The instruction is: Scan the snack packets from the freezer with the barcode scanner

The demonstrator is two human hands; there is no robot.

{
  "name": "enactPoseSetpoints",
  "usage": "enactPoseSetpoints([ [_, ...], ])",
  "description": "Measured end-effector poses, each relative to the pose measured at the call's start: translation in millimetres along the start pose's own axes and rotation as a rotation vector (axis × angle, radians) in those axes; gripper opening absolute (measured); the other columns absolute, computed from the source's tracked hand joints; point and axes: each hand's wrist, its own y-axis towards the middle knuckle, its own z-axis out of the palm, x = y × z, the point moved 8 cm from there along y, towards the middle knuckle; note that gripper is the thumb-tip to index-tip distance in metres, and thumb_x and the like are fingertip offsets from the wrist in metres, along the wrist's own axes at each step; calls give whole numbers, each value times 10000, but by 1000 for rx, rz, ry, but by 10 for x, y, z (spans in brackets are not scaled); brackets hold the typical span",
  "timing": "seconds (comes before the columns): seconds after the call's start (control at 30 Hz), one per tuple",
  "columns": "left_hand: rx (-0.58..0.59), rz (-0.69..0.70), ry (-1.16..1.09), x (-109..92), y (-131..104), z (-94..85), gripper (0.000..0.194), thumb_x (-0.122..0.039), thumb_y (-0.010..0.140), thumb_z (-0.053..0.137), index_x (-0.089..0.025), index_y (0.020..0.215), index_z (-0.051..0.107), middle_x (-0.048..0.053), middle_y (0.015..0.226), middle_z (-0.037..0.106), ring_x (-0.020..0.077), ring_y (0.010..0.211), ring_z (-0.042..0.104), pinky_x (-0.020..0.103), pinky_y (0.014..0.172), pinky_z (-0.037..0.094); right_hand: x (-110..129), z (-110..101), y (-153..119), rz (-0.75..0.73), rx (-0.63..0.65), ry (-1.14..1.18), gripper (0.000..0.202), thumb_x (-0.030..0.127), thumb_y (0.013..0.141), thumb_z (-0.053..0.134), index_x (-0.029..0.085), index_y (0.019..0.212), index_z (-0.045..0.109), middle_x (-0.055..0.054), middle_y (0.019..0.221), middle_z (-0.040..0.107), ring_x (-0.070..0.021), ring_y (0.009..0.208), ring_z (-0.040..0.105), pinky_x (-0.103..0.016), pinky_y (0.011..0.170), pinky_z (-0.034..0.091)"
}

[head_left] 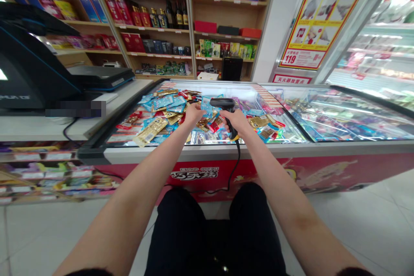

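My right hand (237, 121) is wrapped around the grip of a black handheld barcode scanner (223, 102), its head turned left. A cable runs down from the yellow-edged handle. Just left of the scanner, my left hand (194, 114) pinches a small blue snack packet (207, 104) by its edge. Around and under both hands lie many blue, gold and red packets on the glass top of a chest freezer (181, 152). A larger gold packet (151, 131) rests near the front left, and more packets (267, 127) are spread right of my right hand.
On the left counter (111, 114) stands a black checkout terminal (35, 64) with a flat platform. Shelves (190, 30) with boxes and bottles rise behind the freezer. A red and yellow poster (318, 21) hangs at the right. My knees are close to the freezer front.
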Motion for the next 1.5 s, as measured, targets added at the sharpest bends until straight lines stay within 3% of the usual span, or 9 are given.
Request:
enactPoseSetpoints([
  [0.4,12,-9,4,25,-3,88,280,-26,641,744,-177,717,521,-32,700,563,150,717,648,302,688,607,4,-93,-41,-13,-12,-12,343,267,896,644,191,586,517,17,451,509,-96,357,428,-222,346,374],
  [0.67,46,-4,9,-132,-117,297,346,-33,598,809,-178,665,502,-48,632,532,140,644,621,330,690,621,-171,-395,-28,46,-71,11,297,242,873,670,189,623,518,30,475,514,-89,343,438,-217,343,379],
  [0.83,111,-11,-33,-237,-193,621,378,-23,573,848,-171,617,502,-62,580,478,136,634,614,354,737,637,-245,-818,-55,32,-161,56,264,206,873,662,183,649,525,36,461,514,-93,345,439,-215,324,375],
  [1.0,207,-52,-123,-355,-290,1122,379,29,597,822,-169,603,499,-76,547,429,126,624,611,368,771,649,-304,-1320,-117,18,-255,81,287,222,892,643,187,635,520,32,445,502,-91,335,426,-213,325,369],
  [1.17,330,-95,-245,-511,-357,1771,290,36,625,796,-142,734,595,-32,626,577,149,706,688,348,829,635,-354,-1722,-200,42,-339,145,292,228,896,651,188,636,524,28,471,521,-94,337,440,-216,325,373],
  [1.23,361,-83,-194,-543,-369,1972,290,7,619,806,-133,819,649,3,699,650,187,776,726,357,853,622,-370,-1820,-231,63,-350,151,318,238,913,636,191,625,511,28,452,506,-94,328,432,-216,323,369],
  [1.33,339,31,87,-555,-359,2085,281,-32,638,780,-131,893,715,66,852,743,241,902,747,349,888,592,-427,-1910,-256,107,-351,158,308,250,913,641,192,639,513,34,434,493,-96,317,427,-220,318,371],
  [1.5,290,224,434,-500,-345,1988,277,-74,731,692,-139,992,759,103,1075,780,238,1037,725,289,919,547,-515,-1964,-232,93,-365,155,260,222,885,661,183,665,529,25,462,523,-99,337,454,-220,328,388],
])
